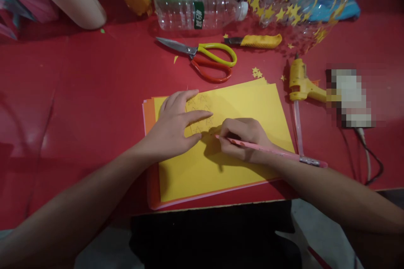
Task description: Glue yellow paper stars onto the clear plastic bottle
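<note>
My right hand is closed around a pink pencil, its tip at the surface of a yellow sheet of paper. Fingers spread, my left hand lies flat on the left part of that sheet. Small pencil-drawn stars stand in rows between the two hands, partly hidden by the left fingers. Beneath the yellow sheet, orange paper and a pinkish sheet show at the edges.
Behind the paper lie scissors with yellow and red handles, a yellow utility knife and cut stars. A glue gun and a blurred-out device are at right. Clear bottles and a white cylinder stand farther back.
</note>
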Action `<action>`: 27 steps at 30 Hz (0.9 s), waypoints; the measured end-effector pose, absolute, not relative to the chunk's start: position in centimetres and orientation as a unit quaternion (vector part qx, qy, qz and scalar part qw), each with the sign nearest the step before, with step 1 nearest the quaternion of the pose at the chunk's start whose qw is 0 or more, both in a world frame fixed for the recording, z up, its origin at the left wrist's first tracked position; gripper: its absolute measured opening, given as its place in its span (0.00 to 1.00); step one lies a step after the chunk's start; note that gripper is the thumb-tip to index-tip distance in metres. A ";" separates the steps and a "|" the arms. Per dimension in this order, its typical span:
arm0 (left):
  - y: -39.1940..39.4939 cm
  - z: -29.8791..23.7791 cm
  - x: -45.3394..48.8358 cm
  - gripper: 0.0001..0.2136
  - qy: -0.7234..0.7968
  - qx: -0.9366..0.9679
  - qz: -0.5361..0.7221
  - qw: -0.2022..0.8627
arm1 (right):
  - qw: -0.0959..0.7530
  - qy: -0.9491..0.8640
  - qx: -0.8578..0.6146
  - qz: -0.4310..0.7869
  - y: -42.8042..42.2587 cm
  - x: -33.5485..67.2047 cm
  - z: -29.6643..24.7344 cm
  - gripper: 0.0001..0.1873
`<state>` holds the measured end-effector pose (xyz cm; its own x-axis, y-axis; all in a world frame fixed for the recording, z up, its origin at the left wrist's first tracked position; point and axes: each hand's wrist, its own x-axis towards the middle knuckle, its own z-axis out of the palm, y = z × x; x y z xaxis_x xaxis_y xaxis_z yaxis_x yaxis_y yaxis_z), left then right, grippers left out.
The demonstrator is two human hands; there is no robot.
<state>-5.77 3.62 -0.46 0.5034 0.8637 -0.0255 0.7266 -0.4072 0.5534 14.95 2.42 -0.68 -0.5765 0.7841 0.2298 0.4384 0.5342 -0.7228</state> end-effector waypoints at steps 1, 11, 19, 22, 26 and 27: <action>3.6 -0.5 -5.8 0.19 0.481 0.828 0.134 0.257 | 0.277 -0.838 -0.357 0.305 2.5 14.9 -0.7 0.07; 3.6 -0.5 -5.8 0.20 0.481 0.827 0.136 0.257 | 0.290 -0.852 -0.301 0.314 2.7 14.8 -0.8 0.08; 3.5 -0.7 -5.8 0.18 0.481 0.828 0.144 0.250 | 0.238 -0.776 -0.398 0.428 2.7 15.0 -0.4 0.06; 3.5 -0.6 -5.8 0.18 0.480 0.828 0.143 0.254 | 0.236 -0.780 -0.399 0.421 2.7 14.9 -0.3 0.06; 3.6 -0.5 -5.8 0.19 0.480 0.828 0.140 0.256 | 0.234 -0.789 -0.384 0.419 2.8 14.9 -0.4 0.06; 3.6 -0.5 -5.8 0.19 0.480 0.828 0.139 0.255 | 0.235 -0.793 -0.377 0.417 2.8 14.9 -0.4 0.06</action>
<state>-5.78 3.58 -0.51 0.5011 0.8653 -0.0142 0.7229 -0.4095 0.5566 14.91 2.80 -0.42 -0.6049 0.7942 0.0582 0.4014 0.3672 -0.8391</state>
